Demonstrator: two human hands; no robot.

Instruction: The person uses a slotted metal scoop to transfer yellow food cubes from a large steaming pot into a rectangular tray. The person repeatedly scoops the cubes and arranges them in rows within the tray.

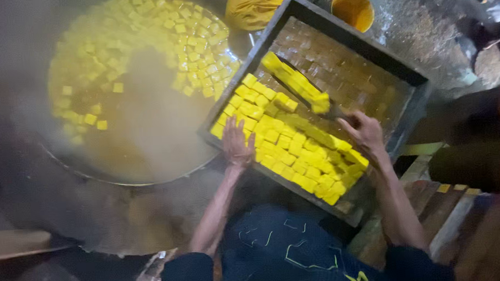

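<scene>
the left hand [236,142] lies flat and released on the yellow cubes [294,150] packed in the near half of the dark tray [419,82]. the right hand [365,130] is clenched on a scoop [298,83] loaded with cubes; tilted, it could spill them or crush soft ones. beyond, the steaming pan [68,163] holds floating cubes in hot yellow liquid: a scald risk. farthest, a small tub [353,9] of yellow liquid.

Dark rolled-up sleeves, yellow-stitched dark trousers.
</scene>
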